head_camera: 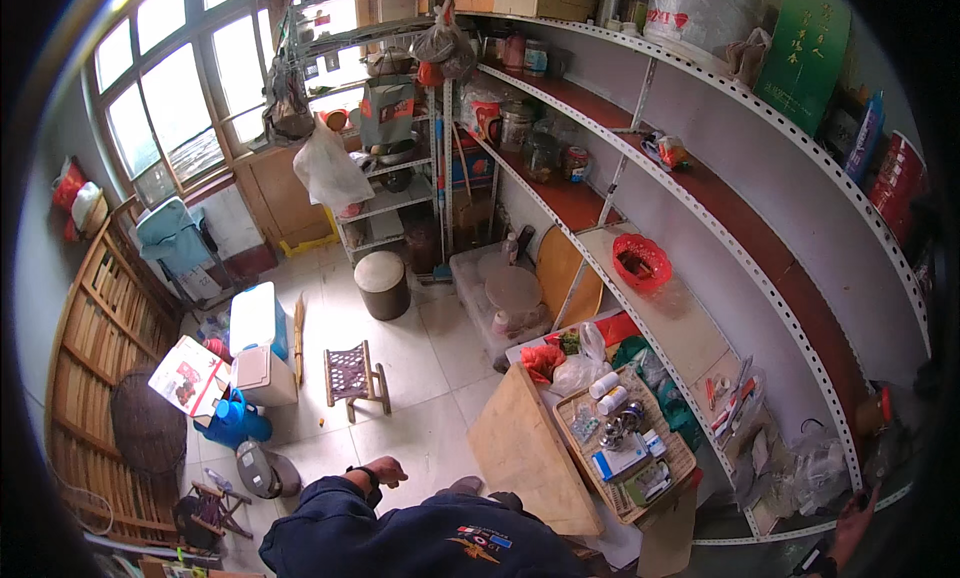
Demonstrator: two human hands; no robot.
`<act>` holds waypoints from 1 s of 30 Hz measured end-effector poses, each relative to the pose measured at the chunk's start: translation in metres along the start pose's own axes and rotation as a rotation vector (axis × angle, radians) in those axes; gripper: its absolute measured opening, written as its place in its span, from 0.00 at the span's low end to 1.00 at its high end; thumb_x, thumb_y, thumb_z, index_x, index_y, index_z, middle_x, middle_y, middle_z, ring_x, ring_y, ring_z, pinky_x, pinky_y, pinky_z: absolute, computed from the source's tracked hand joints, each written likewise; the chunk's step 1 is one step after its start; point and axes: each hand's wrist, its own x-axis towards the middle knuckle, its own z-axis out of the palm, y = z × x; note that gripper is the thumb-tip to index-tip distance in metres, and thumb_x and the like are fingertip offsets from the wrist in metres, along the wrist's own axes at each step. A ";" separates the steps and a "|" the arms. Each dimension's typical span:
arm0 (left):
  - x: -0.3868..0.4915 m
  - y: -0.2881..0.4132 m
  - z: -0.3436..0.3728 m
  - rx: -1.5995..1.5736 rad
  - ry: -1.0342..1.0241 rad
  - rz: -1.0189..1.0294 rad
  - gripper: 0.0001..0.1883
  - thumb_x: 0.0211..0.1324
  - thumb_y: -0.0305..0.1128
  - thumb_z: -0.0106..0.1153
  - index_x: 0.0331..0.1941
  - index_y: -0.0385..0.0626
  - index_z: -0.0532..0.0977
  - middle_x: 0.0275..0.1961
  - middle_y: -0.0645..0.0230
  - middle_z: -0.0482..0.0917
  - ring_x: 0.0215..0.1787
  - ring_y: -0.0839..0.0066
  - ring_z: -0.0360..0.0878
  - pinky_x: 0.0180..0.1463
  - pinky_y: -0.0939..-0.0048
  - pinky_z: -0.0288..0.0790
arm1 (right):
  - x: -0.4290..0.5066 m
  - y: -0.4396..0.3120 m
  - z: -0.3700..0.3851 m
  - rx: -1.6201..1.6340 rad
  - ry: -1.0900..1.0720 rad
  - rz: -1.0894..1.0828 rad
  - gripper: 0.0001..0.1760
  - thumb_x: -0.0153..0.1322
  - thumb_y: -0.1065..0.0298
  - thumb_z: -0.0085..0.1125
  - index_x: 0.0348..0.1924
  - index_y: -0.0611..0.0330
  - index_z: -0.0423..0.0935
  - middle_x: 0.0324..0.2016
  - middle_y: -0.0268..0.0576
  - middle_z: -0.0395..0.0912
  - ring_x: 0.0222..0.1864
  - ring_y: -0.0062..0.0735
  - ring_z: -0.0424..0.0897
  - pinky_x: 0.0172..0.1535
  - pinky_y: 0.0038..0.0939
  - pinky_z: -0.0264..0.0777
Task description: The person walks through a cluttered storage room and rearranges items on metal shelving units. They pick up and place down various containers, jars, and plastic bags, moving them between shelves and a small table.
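Note:
My left hand (pixel 387 471), with a dark band at its wrist, hangs over the tiled floor with its fingers loosely curled and nothing seen in it. Ahead of it stands a low folding stool (pixel 351 375) with a woven seat. Far to the right, my right hand (pixel 855 519) is raised at the end of the lowest white shelf edge (pixel 795 534), close to clear plastic bags (pixel 814 469). Something small and dark shows at its fingers, too dim to identify. A wicker tray (pixel 559 413) of medicine bottles, a blister pack and boxes lies right of my body.
A wooden board (pixel 517 450) juts out beside the tray. Perforated metal shelving (pixel 675 169) curves along the right, carrying a red plastic basket (pixel 641 261). A round stool (pixel 381 285) stands farther off. Left are a blue watering can (pixel 234 411), boxes and a slatted wooden frame (pixel 90 353).

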 end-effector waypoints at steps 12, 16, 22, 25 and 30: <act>0.002 0.027 -0.002 -0.101 0.020 0.010 0.10 0.61 0.33 0.54 0.39 0.39 0.80 0.38 0.57 0.84 0.45 0.55 0.83 0.48 0.56 0.78 | 0.140 0.049 -0.105 -0.903 -0.237 -0.968 0.25 0.80 0.70 0.47 0.70 0.63 0.63 0.55 0.54 0.76 0.53 0.39 0.76 0.55 0.31 0.71; 0.004 0.018 0.010 -0.052 -0.002 0.006 0.11 0.62 0.33 0.54 0.39 0.39 0.80 0.39 0.57 0.84 0.45 0.55 0.83 0.48 0.56 0.78 | 0.146 0.047 -0.115 -0.858 -0.170 -0.847 0.27 0.79 0.80 0.42 0.72 0.60 0.62 0.56 0.54 0.74 0.53 0.34 0.75 0.53 0.27 0.70; 0.008 0.002 0.023 -0.002 -0.022 0.034 0.09 0.59 0.33 0.57 0.39 0.42 0.79 0.38 0.56 0.84 0.46 0.54 0.83 0.47 0.55 0.78 | 0.120 0.028 -0.090 -0.536 -0.204 -0.526 0.28 0.79 0.79 0.45 0.73 0.58 0.60 0.61 0.51 0.72 0.52 0.27 0.73 0.46 0.25 0.70; 0.013 -0.006 0.028 -0.062 -0.023 0.012 0.09 0.58 0.33 0.59 0.40 0.43 0.79 0.38 0.56 0.83 0.46 0.54 0.83 0.47 0.54 0.78 | 0.107 0.024 -0.078 -0.292 -0.016 -0.168 0.28 0.80 0.76 0.46 0.74 0.59 0.60 0.64 0.51 0.70 0.59 0.32 0.72 0.53 0.28 0.71; 0.013 -0.005 0.021 -0.189 -0.008 0.009 0.13 0.62 0.36 0.55 0.46 0.44 0.80 0.43 0.60 0.85 0.49 0.57 0.82 0.49 0.58 0.77 | 0.079 0.035 -0.074 -0.848 -0.095 -0.749 0.27 0.82 0.71 0.45 0.74 0.60 0.59 0.67 0.55 0.67 0.68 0.43 0.68 0.68 0.36 0.63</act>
